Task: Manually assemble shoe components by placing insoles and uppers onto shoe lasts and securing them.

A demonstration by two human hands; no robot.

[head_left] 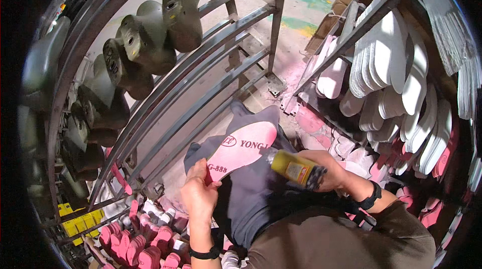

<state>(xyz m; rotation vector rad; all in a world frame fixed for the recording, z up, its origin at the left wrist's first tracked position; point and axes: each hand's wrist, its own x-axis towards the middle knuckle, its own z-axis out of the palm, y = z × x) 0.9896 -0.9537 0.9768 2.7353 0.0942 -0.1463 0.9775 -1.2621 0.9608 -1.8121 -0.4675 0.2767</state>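
My left hand (200, 188) pinches the near end of a pink shoe insole (246, 148) with dark print on it, its thumb and fingers closed on the edge. The insole lies slanted above dark cloth (246, 203) over my lap. To its right, my right hand (329, 168) is wrapped round a yellow-and-black tool (295, 168) with a silvery tip. The tip points toward the insole, close to its right edge. Blur hides the tool's exact kind, and whether the tip touches the insole I cannot tell.
Olive shoe lasts (145, 38) hang along the metal rack (211, 68) on the left. Bundles of white insoles (379, 50) fill a shelf at the right. Pink insoles (135, 249) crowd the lower left, near a yellow object (80, 224). A metal bar (361, 28) crosses the upper right.
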